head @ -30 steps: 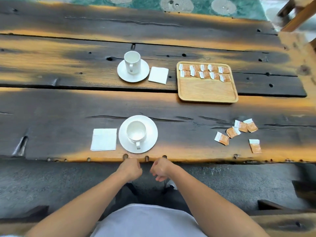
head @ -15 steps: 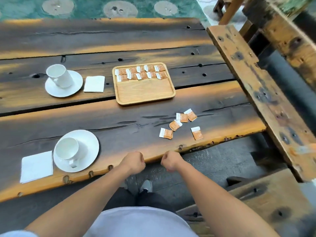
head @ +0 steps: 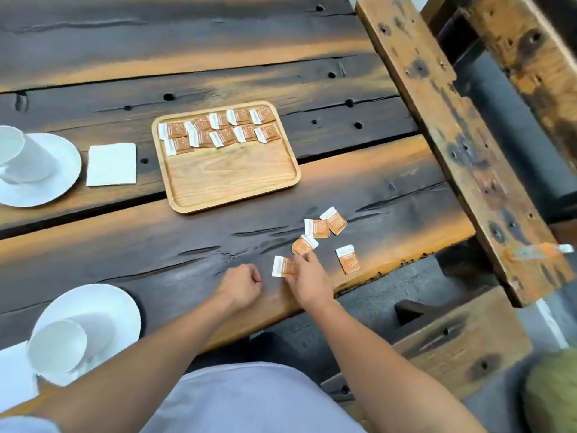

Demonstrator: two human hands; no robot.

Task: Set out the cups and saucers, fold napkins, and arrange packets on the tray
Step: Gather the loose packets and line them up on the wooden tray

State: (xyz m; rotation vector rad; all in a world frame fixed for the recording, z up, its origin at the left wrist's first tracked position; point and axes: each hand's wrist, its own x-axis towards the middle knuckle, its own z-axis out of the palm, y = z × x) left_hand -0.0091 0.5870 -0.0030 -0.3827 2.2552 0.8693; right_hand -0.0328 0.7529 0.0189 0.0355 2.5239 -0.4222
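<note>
A wooden tray (head: 231,182) lies mid-table with two rows of orange-and-white packets (head: 218,129) along its far side. Several loose packets (head: 318,228) lie near the table's right front edge. My right hand (head: 307,281) pinches the right end of the nearest packet (head: 281,265), which lies flat on the wood. My left hand (head: 242,284) rests beside it as an empty fist. A white cup (head: 59,345) stands on a saucer (head: 106,303) at lower left beside a napkin (head: 12,376). A second cup (head: 18,157), saucer (head: 53,185) and folded napkin (head: 112,164) sit left of the tray.
The dark plank table (head: 187,245) ends just right of the loose packets. A heavy wooden beam (head: 452,135) runs diagonally past that end. A low wooden bench (head: 452,342) sits below, over a grey floor.
The view has swung right and closer. Both hands have come up from the table's front edge onto the top, and my right hand has reached the nearest loose packet.
</note>
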